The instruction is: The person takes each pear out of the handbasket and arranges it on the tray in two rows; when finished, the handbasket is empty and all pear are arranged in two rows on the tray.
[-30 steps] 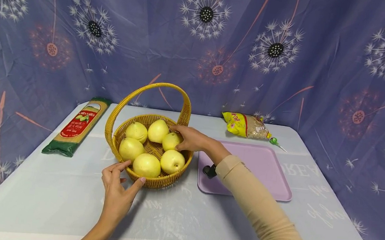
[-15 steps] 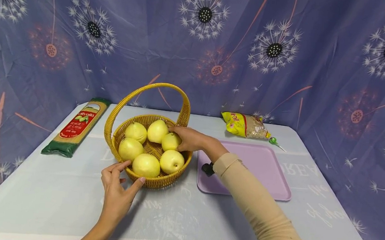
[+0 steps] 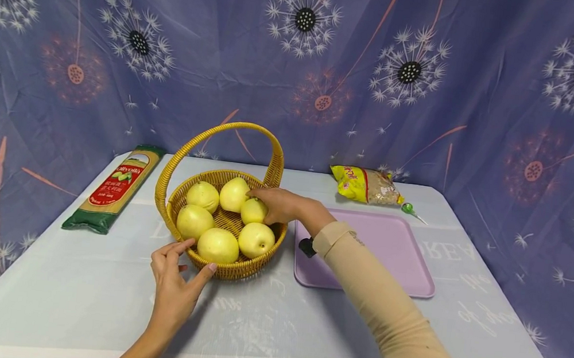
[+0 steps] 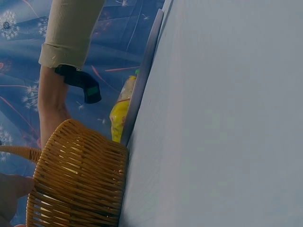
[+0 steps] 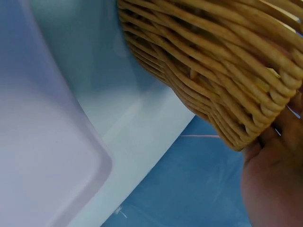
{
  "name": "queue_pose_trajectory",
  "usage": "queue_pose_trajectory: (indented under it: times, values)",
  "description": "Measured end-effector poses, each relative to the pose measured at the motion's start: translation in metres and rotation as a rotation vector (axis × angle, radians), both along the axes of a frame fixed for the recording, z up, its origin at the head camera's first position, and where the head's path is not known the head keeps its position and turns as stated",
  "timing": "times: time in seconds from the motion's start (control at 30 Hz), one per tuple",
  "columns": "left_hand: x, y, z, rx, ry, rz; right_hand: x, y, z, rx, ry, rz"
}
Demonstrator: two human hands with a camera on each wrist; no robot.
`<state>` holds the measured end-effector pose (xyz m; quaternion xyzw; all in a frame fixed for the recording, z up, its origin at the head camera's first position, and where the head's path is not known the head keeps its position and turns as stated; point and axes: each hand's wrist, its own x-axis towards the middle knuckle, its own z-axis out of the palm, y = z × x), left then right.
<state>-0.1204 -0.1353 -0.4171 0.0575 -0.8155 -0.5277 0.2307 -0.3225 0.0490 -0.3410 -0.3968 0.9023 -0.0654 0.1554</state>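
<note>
A golden wicker basket (image 3: 236, 271) with a tall arched handle stands left of the table's middle, holding several pale yellow-green pears (image 3: 218, 245) in a ring. My right hand (image 3: 284, 206) reaches over the basket's right rim and grips the small pear (image 3: 253, 211) at the back right, which still sits among the others. At the front left, my left hand (image 3: 175, 283) holds the basket's rim between thumb and fingers. In the left wrist view the basket's woven wall (image 4: 80, 175) shows beside the fingers. The right wrist view shows the right hand (image 5: 274, 175) at the rim, its fingertips hidden.
A lilac tray (image 3: 413, 272) lies right of the basket, partly under the right forearm. Behind it are a yellow snack bag (image 3: 366, 186) and a green lollipop (image 3: 408, 208). A red and green pasta packet (image 3: 115, 188) lies at the left. A patterned cloth (image 3: 293, 110) hangs behind.
The right hand's fingers have closed a little further round the small pear, covering more of it. The left hand and the basket have stayed in place.
</note>
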Motion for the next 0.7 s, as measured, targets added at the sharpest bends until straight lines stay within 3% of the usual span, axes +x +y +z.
queue_pose_trajectory:
  times: [0.2,0.5,0.7]
  values:
    - [0.0,0.0,0.0,-0.006,0.001,0.0,-0.002,0.0,-0.001,0.005,-0.006,0.005]
    - [0.0,0.0,-0.001,-0.002,-0.017,0.001,-0.003,0.005,-0.007,-0.049,0.069,0.023]
    - [0.0,-0.001,-0.001,-0.006,-0.012,-0.001,-0.002,0.013,-0.003,-0.203,0.04,-0.041]
